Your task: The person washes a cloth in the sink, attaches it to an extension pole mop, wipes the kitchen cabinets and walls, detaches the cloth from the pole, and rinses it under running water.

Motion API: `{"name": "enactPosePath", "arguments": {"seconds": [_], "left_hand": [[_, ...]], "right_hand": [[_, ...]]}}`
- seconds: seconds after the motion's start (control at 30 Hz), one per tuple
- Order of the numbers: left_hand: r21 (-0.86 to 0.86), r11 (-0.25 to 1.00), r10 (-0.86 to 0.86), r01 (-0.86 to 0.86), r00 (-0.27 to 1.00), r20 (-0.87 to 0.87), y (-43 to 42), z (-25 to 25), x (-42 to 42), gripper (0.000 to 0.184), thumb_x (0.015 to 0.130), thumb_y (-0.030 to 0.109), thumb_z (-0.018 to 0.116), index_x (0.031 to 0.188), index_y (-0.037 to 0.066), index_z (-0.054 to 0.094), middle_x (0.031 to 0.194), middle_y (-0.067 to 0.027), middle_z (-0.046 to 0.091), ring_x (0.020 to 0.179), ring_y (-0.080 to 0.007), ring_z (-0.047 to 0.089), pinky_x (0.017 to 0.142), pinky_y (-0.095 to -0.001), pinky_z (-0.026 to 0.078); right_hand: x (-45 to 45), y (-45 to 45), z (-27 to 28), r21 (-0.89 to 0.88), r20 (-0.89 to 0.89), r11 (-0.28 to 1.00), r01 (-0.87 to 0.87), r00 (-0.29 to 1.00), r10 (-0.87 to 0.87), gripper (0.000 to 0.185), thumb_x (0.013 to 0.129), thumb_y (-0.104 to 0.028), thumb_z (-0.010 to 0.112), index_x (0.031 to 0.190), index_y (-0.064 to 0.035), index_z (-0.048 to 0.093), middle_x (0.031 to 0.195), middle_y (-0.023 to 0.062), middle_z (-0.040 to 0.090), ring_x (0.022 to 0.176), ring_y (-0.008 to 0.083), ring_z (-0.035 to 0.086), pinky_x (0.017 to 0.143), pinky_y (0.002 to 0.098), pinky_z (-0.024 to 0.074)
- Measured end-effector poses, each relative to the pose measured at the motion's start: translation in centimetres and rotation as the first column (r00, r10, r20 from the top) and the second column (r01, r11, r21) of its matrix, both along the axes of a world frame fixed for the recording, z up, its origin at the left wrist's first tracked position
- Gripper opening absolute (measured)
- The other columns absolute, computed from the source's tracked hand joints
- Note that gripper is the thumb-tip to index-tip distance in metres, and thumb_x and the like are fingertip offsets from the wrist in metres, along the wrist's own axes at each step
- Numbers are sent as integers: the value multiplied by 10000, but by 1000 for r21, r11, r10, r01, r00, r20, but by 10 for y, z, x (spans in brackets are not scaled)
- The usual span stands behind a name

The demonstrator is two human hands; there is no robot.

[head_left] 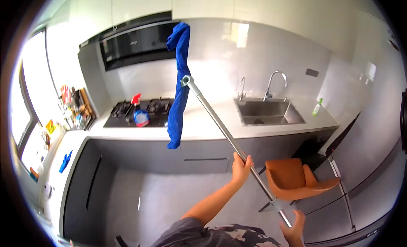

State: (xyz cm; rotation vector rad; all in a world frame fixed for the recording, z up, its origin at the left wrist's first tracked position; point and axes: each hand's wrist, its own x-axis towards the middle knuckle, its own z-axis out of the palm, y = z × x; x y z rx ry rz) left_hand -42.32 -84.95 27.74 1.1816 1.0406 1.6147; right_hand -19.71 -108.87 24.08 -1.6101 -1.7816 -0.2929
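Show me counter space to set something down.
Free: white countertop between gas stove and steel sink; a smaller patch beside the sink, in front of the green-topped bottle. Crowded: the corner left of the stove, full of kitchenware.

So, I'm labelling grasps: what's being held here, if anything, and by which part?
A long silver metal pole with a blue cloth head: the left grip is closed around mid-shaft; the right grip is at the lower end, its contact unclear.

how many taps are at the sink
2: a small tap behind the sink's left end, and a taller curved tap to its right, behind the middle. Neither is hidden; no others show.
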Motion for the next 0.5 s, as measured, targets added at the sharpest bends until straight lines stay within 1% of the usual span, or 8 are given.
{"name": "enactPosePath", "arguments": {"seconds": [0.07, 0.1, 0.17, 0.2, 0.3, 0.4, 0.43, 0.5], "left_hand": [[48, 998, -36, 39, 997, -70, -3, 25, 3, 209, 868, 85, 490, 968, 12, 322, 679, -86, 541, 553, -156, 549, 494, -282, 435], [92, 992, -67, 80, 987, -144, -4, 42, 3, 214, 871, 95, 488, 986, 9, 329, 654, -81, 538, 544, -157, 547, 495, -288, 434], [147, 981, -94, 129, 970, -225, -1, 74, 4, 222, 874, 105, 486, 1003, 6, 335, 629, -75, 535, 535, -158, 545, 496, -294, 433], [149, 978, -99, 147, 952, -290, 3, 92, 5, 218, 879, 118, 482, 1009, 7, 347, 607, -70, 535, 527, -155, 543, 495, -293, 431], [236, 953, -98, 189, 931, -351, 23, 140, 13, 251, 888, 185, 488, 1025, 6, 376, 579, -62, 547, 515, -148, 541, 496, -285, 428], [254, 948, -66, 193, 898, -435, 64, 185, 25, 343, 887, 243, 514, 1070, -7, 368, 590, -59, 555, 534, -149, 550, 500, -294, 433], [256, 951, -25, 172, 870, -492, 79, 198, 23, 458, 897, 254, 504, 1201, -24, 305, 753, -91, 597, 668, -136, 573, 544, -292, 444], [242, 914, -185, 327, 864, -469, 89, 212, 15, 585, 911, 240, 471, 1343, 7, 153, 1083, -165, 537, 927, -183, 561, 702, -284, 469]], "right_hand": [[11, 14, -34, -367, -48, 926, -91, 996, 79, 710, 646, -343, 749, 1161, 13, 414, 1049, 191, 508, 999, 291, 496, 870, 386, 395], [11, 19, -47, -350, -53, 933, -80, 996, 65, 710, 646, -343, 749, 1161, 13, 414, 1049, 191, 508, 999, 291, 496, 870, 386, 395], [4, 30, -74, -506, -324, 781, -366, 920, 221, 801, 682, -416, 722, 1230, 26, 340, 1014, 176, 536, 945, 284, 531, 871, 373, 409], [3, 35, -89, -494, -325, 790, -365, 919, 221, 801, 682, -416, 722, 1230, 26, 340, 1014, 176, 536, 945, 284, 531, 871, 373, 409], [-12, 62, -117, -425, -599, 728, -537, 771, 219, 564, 768, -384, 656, 1103, 13, 434, 839, 128, 577, 766, 237, 578, 730, 341, 463], [-45, 113, -111, -255, -814, 806, -534, 568, 119, 269, 838, -270, 588, 846, -33, 460, 600, 32, 511, 519, 141, 507, 490, 287, 408], [-55, 137, -103, -176, -840, 864, -473, 529, 119, 244, 854, -243, 566, 781, -45, 444, 555, 7, 475, 477, 110, 471, 439, 274, 373], [-70, 190, -68, -4, -883, 857, -515, 404, 239, 256, 861, -264, 565, 795, -46, 448, 555, -15, 443, 471, 77, 438, 423, 251, 350]]}}
